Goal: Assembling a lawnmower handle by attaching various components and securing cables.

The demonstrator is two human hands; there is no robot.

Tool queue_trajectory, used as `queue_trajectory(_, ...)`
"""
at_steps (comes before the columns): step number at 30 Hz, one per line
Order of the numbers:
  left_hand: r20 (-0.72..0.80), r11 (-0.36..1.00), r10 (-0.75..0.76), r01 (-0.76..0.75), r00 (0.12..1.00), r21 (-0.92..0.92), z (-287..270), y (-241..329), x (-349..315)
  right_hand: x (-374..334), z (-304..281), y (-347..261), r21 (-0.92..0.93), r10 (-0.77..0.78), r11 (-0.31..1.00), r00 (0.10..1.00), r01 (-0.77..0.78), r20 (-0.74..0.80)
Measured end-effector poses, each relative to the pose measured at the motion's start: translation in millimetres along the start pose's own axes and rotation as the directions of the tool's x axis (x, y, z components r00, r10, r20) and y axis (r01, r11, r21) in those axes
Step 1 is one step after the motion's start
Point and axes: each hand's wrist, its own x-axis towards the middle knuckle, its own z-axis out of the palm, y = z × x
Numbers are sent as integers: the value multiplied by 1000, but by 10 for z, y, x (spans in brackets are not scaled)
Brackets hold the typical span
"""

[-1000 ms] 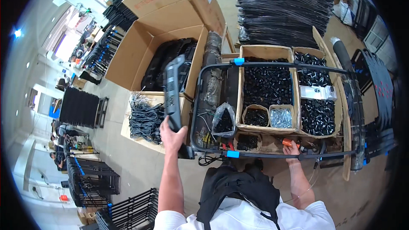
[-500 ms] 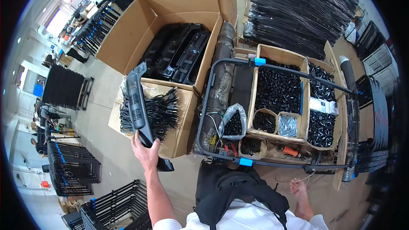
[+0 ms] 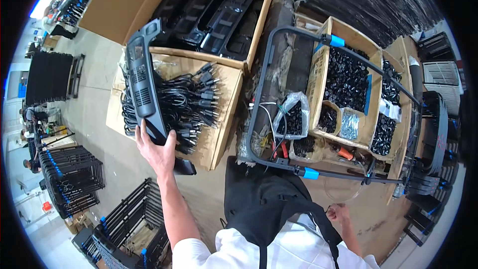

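Observation:
My left hand (image 3: 158,152) is closed around the lower part of a long black plastic housing (image 3: 142,82) with vent slots and a wider flared end. The housing stands tilted above a bundle of black cables (image 3: 191,97) with plugs, lying on a cardboard box (image 3: 219,139). Low on the right, my right hand (image 3: 339,213) has its fingers curled in. Whatever it may hold is hidden; a thin pale cord (image 3: 343,198) loops close by. Between that hand and the parts trays lies a black tubular frame (image 3: 256,94) with blue clips.
An open carton (image 3: 107,7) behind the cables holds more black housings (image 3: 231,20). Wooden trays (image 3: 318,82) carry black knobs (image 3: 348,77) and silver screws (image 3: 349,124). An orange-handled tool (image 3: 343,152) lies beneath the frame. Stacked frames (image 3: 129,219) stand at lower left.
The view has shifted, so the carton sits higher. My left hand still grips the housing, which remains over the cables. My right hand stays curled at lower right.

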Motion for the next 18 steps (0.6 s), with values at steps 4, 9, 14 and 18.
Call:
queue_trajectory(4,-13,1000,9,-9,1000,5,77,-62,30,-603,273,-974,-170,-112,979,993,116,35)
queue_trajectory(9,-10,1000,13,-12,1000,18,120,-99,16,-1331,492,-2025,-275,-353,871,908,408,228)
queue_trajectory(14,-21,999,52,-51,998,16,150,-117,-12,-1549,810,-2635,-259,-635,704,749,662,189)
queue_trajectory(18,-9,995,91,-91,996,29,172,-121,-25,-1493,1232,-3120,-108,-813,538,549,836,192)
